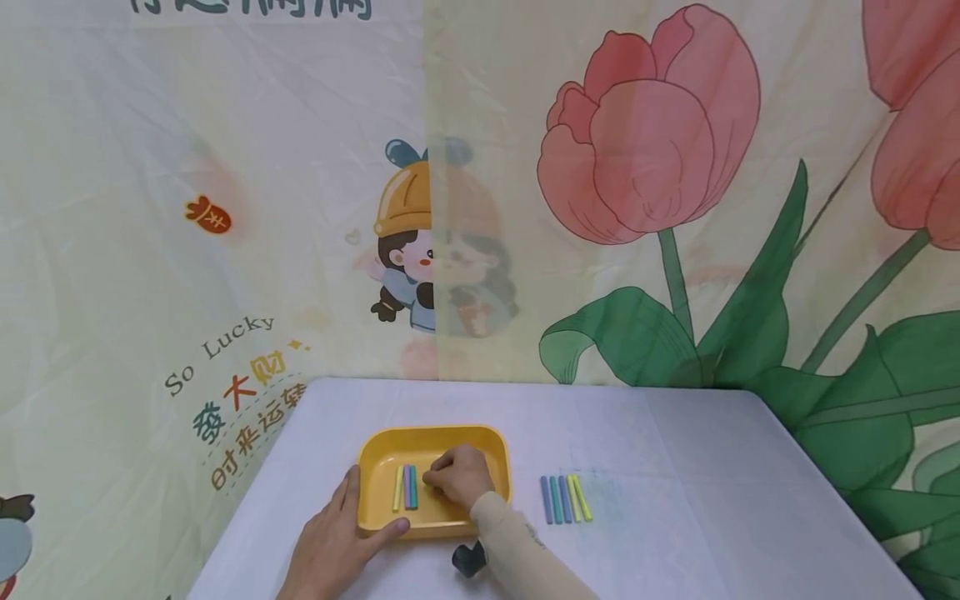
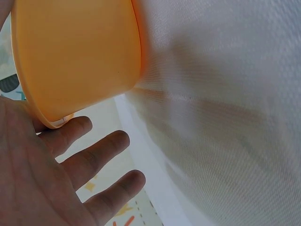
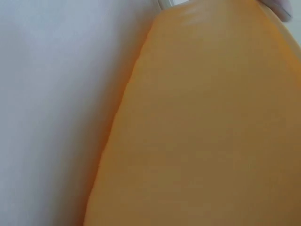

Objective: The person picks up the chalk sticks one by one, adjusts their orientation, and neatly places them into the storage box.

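Note:
A yellow tray (image 1: 435,531) stands on the white table. Inside it lie a yellow chalk stick (image 1: 397,489), a purple one (image 1: 407,487) and a teal one (image 1: 413,488), side by side. My left hand (image 1: 333,533) spans the tray's near left corner. Its thumb touches the front rim, and the fingers lie along the left side, straight and spread in the left wrist view. Over the tray, my right hand (image 1: 462,477) pinches a chalk stick, mostly hidden by the fingers, with a small yellowish-green end showing. The right wrist view shows the tray's outer wall (image 3: 197,117), not the working fingertips.
Several chalk sticks (image 1: 565,500), blue, teal and yellow, lie in a row right of the tray. Faint bluish-green smudges mark the cloth (image 1: 607,492) beside them. A black object (image 1: 468,558) is next to the right sleeve. A printed curtain (image 1: 480,250) hangs behind the table.

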Tool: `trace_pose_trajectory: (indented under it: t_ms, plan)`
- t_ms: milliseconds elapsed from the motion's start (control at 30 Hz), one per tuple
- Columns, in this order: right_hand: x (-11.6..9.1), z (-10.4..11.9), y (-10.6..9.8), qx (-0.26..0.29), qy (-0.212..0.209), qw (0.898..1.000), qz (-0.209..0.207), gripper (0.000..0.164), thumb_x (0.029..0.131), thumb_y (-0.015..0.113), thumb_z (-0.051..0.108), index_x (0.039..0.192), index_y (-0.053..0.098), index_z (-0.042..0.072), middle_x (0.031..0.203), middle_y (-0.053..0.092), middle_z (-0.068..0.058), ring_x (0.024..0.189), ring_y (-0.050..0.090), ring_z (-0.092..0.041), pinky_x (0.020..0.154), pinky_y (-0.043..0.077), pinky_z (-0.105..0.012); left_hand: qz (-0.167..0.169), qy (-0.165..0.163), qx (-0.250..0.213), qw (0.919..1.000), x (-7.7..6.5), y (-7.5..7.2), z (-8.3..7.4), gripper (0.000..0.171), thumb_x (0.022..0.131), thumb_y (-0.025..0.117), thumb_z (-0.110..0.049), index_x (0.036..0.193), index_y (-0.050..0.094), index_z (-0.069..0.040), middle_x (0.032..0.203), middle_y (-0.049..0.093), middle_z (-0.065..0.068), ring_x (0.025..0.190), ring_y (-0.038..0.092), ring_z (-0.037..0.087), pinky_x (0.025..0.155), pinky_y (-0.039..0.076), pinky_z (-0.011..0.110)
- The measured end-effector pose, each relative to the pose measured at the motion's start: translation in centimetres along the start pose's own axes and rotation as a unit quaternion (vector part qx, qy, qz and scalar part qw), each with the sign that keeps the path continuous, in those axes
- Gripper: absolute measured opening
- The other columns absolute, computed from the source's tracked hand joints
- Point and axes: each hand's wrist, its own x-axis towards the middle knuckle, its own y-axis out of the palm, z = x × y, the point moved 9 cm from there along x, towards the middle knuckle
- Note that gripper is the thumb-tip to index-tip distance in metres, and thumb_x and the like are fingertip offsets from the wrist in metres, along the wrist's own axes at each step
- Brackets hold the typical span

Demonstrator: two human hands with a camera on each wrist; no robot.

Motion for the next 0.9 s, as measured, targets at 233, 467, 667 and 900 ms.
trace_pose_trajectory:
  t_ms: [233,467,667,900]
  plan:
    - [-0.8,0.3,-1.6,0.016,-0.015,1.000,-0.004,0.013,0.082,0.084,0.013,0.088,0.076,0.006,0.071,0.068,0.001,0.064,0.067,-0.016,0.056,0.058,-0.024,0.002,-0.006,0.002,1.0000,0.0,0.1,0.1,0.136,0.076,0.050,-0.092,0.158,0.010,0.009,0.161,0.022,0.032,0.132,0.044,0.055,0.106,0.042,0.064]
    - [-1.7,0.7,-2.5,0.023,-0.007,1.000,-0.003,0.016,0.084,0.084,0.019,0.092,0.076,0.008,0.073,0.069,0.002,0.065,0.065,-0.014,0.059,0.059,-0.025,0.005,-0.009,0.005,0.9999,0.0,0.0,0.0,0.137,0.075,0.050,-0.092,0.158,0.010,0.010,0.161,0.022,0.032,0.133,0.042,0.055,0.107,0.041,0.065]
    - [-2.7,0.8,-4.0,0.036,-0.021,0.999,-0.001,0.018,0.084,0.084,0.021,0.095,0.076,0.008,0.076,0.069,0.002,0.066,0.065,-0.015,0.060,0.060,-0.027,0.009,-0.007,0.001,0.9999,0.1,0.1,0.0,0.137,0.076,0.050,-0.092,0.158,0.010,0.010,0.161,0.022,0.032,0.133,0.042,0.055,0.107,0.041,0.066]
    - [-4.0,1.4,-7.1,0.034,-0.049,0.998,-0.007,0.022,0.086,0.082,0.023,0.098,0.076,0.006,0.082,0.071,0.000,0.069,0.069,-0.018,0.061,0.062,-0.029,0.006,-0.004,0.002,1.0000,0.0,0.1,0.1,0.135,0.077,0.051,-0.091,0.158,0.009,0.009,0.161,0.021,0.032,0.134,0.041,0.055,0.108,0.041,0.065]
